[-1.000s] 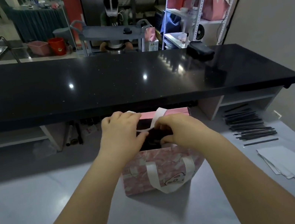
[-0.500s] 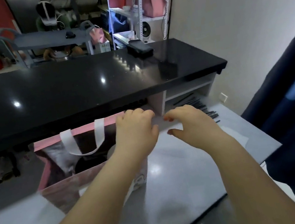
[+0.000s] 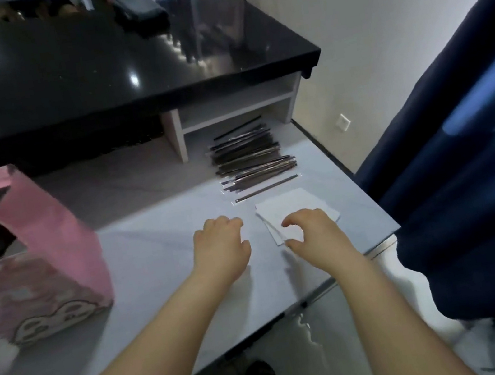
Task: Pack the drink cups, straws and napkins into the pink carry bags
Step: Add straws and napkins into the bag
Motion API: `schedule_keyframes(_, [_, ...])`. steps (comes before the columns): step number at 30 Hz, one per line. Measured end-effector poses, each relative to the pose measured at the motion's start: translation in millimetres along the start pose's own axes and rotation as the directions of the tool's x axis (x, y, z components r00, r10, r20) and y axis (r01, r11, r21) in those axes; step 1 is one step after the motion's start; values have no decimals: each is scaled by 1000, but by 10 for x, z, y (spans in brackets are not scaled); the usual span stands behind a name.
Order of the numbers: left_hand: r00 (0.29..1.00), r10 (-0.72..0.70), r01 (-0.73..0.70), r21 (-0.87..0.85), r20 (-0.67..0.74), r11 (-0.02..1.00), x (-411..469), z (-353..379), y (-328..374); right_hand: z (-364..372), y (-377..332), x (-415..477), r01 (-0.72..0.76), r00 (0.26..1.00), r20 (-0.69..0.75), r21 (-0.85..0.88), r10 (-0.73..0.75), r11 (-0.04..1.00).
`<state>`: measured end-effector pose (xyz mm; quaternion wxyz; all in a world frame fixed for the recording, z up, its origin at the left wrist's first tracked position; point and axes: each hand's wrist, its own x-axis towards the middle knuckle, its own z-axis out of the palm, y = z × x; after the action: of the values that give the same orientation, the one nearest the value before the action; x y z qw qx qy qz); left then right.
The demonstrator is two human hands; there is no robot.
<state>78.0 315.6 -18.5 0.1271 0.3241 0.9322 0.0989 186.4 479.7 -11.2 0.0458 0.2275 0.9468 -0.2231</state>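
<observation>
A pink carry bag [image 3: 53,249] stands open on the grey table [image 3: 156,235] at the left, its dark inside partly visible. White napkins [image 3: 292,209] lie in a small stack near the table's right edge. Behind them lies a pile of several dark wrapped straws [image 3: 251,157]. My right hand [image 3: 316,234] hovers over the near corner of the napkins, fingers curled and apart, holding nothing. My left hand [image 3: 220,247] rests palm down just left of the napkins, empty. No cup shows clearly; the bag's contents are blurred.
A glossy black counter [image 3: 88,66] overhangs the back of the table, with a white shelf unit [image 3: 236,107] under it. A dark box [image 3: 141,12] sits on the counter. A dark blue curtain [image 3: 468,183] hangs at the right. The table's front edge runs below my forearms.
Both hands left the bag's top and moved right to the napkins. The view swung right and down, so the bag now sits at the left edge.
</observation>
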Motion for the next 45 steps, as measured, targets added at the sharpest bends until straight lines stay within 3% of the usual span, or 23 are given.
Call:
schedule_keyframes(6, [999, -49, 47, -113, -8, 992, 106, 367, 318, 74, 583, 297, -196, 962, -189, 35, 199, 980])
schedule_keyframes(10, [997, -76, 76, -98, 12, 992, 139, 462, 445, 165, 750, 438, -326, 936, -110, 80, 334, 942])
schedule_keyframes(15, [996, -90, 90, -98, 12, 991, 179, 487, 503, 306, 740, 462, -325, 934, -105, 145, 341, 934])
schedule_keyframes(18, [995, -104, 104, -120, 2, 987, 203, 472, 515, 305, 719, 462, -337, 935, -23, 249, 353, 908])
schedule_keyframes(21, [993, -120, 120, -135, 4, 984, 208, 475, 507, 282, 690, 471, -304, 951, 30, 258, 307, 917])
schedule_keyframes(27, [994, -107, 111, -109, 35, 988, 210, 538, 484, 341, 674, 450, -217, 975, -17, 130, 221, 967])
schedule_keyframes(34, [998, -63, 64, -71, 23, 995, 202, 635, 451, 333, 572, 598, -136, 983, 130, 50, 129, 989])
schedule_keyframes(41, [999, -44, 45, -58, 15, 997, 207, 669, 409, 338, 563, 596, 17, 1000, 6, -7, -17, 1000])
schedule_keyframes(45, [999, -37, 37, -48, 0, 998, 206, 681, 407, 326, 563, 553, 84, 992, -98, 93, -74, 992])
